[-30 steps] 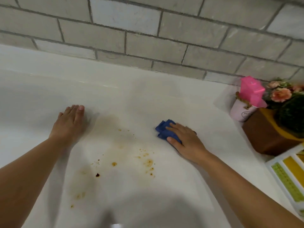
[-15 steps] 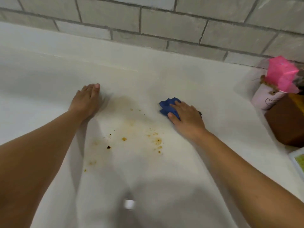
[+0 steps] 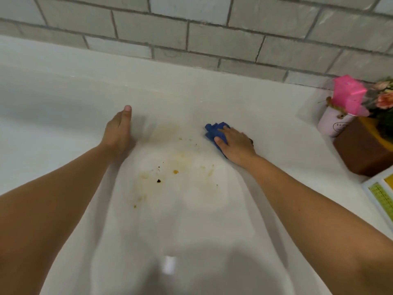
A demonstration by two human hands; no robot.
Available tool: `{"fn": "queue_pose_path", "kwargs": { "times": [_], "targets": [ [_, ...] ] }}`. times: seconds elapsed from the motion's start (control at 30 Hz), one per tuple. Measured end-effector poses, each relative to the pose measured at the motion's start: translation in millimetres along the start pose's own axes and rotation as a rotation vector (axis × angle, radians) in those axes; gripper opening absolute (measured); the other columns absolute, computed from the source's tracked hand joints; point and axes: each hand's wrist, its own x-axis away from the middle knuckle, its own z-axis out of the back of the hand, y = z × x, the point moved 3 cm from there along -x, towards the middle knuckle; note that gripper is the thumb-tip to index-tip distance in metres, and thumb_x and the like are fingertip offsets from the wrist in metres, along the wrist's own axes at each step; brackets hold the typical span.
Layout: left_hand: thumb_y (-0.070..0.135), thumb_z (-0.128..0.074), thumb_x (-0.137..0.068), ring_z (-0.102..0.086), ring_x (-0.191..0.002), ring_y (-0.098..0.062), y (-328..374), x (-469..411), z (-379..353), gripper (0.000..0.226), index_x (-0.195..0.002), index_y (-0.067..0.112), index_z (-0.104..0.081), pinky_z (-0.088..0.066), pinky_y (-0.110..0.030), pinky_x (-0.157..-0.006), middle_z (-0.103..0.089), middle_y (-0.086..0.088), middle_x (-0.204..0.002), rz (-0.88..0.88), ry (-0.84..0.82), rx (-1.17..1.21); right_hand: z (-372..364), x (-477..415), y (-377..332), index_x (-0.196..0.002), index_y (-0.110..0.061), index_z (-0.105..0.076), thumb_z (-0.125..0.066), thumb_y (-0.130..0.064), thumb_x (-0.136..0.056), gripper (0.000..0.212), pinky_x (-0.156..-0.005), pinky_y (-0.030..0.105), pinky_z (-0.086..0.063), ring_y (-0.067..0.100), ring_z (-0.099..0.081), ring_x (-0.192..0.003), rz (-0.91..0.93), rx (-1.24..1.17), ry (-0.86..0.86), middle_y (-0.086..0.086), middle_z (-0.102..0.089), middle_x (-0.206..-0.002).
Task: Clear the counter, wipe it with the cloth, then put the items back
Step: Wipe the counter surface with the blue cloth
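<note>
Specks (image 3: 210, 171) near cloth (image 3: 213, 129) have smeared on the white counter (image 3: 63, 99) below tiles (image 3: 212, 39).

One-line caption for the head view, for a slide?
Right hand presses a blue cloth on the white counter beside brown stains; left hand rests on it.

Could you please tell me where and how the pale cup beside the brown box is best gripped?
Probably take the pale cup round its bare cylindrical wall, coming from the left: the pink top covers its mouth, and the brown box crowds its right side.
</note>
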Motion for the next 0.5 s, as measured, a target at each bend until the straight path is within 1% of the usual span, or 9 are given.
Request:
{"fn": "queue_pose_path", "kwargs": {
  "times": [0.03,0.07,0.13,0.17,0.23,0.27,0.33,0.4,0.5],
  "targets": [
    [0.051,-0.015,-0.099,-0.033,-0.137,-0.02,-3,6,3,0.061,-0.14,0.014,-0.041,-0.018,-0.02,-0.1,-0.04,-0.004,-0.147,-0.008,-0.046,0.001,-3,15,-9,-0.141,-0.021,-0.038,-0.025,-0.042,-0.099,0.049,-0.106,0.032,-0.026,0.018,-0.035,-0.135,0.022,0.012,0.007,0.001,-0.038,-0.148],
    [0.052,-0.013,-0.098,-0.031,-0.138,-0.019,-5,14,7,0.063,-0.141,0.016,-0.04,-0.016,-0.019,-0.102,-0.038,-0.002,-0.148,-0.033,-0.084,-0.003,-7,36,-20,-0.141,-0.022,-0.04,-0.021,-0.049,-0.094,0.057,-0.106,0.031,-0.025,0.017,-0.034,-0.136,0.062,0.011,0.012,0.001,-0.038,-0.148],
    [0.052,-0.012,-0.098,-0.029,-0.139,-0.014,-7,32,13,0.063,-0.141,0.017,-0.041,-0.014,-0.019,-0.105,-0.038,0.001,-0.149,-0.088,-0.113,0.017,-11,94,-51,-0.142,-0.022,-0.039,-0.009,-0.065,-0.082,0.08,-0.112,0.027,-0.015,0.013,-0.026,-0.141,0.166,-0.068,0.029,-0.003,-0.033,-0.151],
    [0.051,-0.012,-0.098,-0.029,-0.139,-0.012,-7,41,17,0.062,-0.141,0.017,-0.041,-0.014,-0.019,-0.105,-0.039,0.002,-0.148,-0.097,-0.118,0.037,-12,124,-66,-0.142,-0.022,-0.039,-0.005,-0.072,-0.079,0.087,-0.113,0.024,-0.008,0.011,-0.022,-0.143,0.215,-0.125,0.016,-0.005,-0.031,-0.152],
    [0.052,-0.014,-0.096,-0.03,-0.138,-0.01,-8,58,22,0.062,-0.14,0.018,-0.042,-0.015,-0.019,-0.105,-0.04,0.004,-0.147,-0.1,-0.126,0.067,-15,165,-86,-0.142,-0.023,-0.039,0.002,-0.075,-0.075,0.094,-0.112,0.02,0.0,0.008,-0.019,-0.143,0.289,-0.198,-0.058,-0.007,-0.028,-0.153],
    [0.053,-0.014,-0.095,-0.031,-0.137,-0.009,-8,68,26,0.063,-0.14,0.019,-0.042,-0.016,-0.019,-0.105,-0.041,0.005,-0.146,-0.103,-0.129,0.071,-11,170,-89,-0.142,-0.024,-0.039,0.003,-0.075,-0.074,0.095,-0.112,0.02,-0.001,0.007,-0.019,-0.142,0.309,-0.21,-0.075,-0.008,-0.029,-0.153],
    [0.056,-0.014,-0.094,-0.031,-0.133,-0.003,-8,85,35,0.065,-0.14,0.02,-0.043,-0.017,-0.019,-0.105,-0.041,0.006,-0.145,-0.116,-0.119,0.078,-4,151,-76,-0.14,-0.025,-0.042,-0.005,-0.078,-0.078,0.089,-0.112,0.021,-0.01,0.008,-0.025,-0.141,0.281,-0.189,-0.05,-0.008,-0.033,-0.151],
    [0.057,-0.013,-0.095,-0.031,-0.129,0.002,-11,101,47,0.065,-0.14,0.022,-0.042,-0.018,-0.018,-0.104,-0.041,0.009,-0.145,-0.128,-0.1,0.089,-2,106,-49,-0.139,-0.021,-0.043,-0.018,-0.064,-0.086,0.073,-0.109,0.026,-0.02,0.014,-0.033,-0.138,0.189,-0.142,0.028,-0.001,-0.038,-0.149],
    [0.057,-0.014,-0.094,-0.032,-0.13,0.002,-22,127,64,0.064,-0.14,0.023,-0.042,-0.019,-0.013,-0.102,-0.042,0.012,-0.143,-0.131,-0.071,0.1,1,53,-24,-0.14,-0.016,-0.04,-0.027,-0.039,-0.1,0.048,-0.105,0.034,-0.032,0.023,-0.041,-0.13,-0.013,-0.094,0.0,0.006,-0.041,-0.145]
  ]
}}
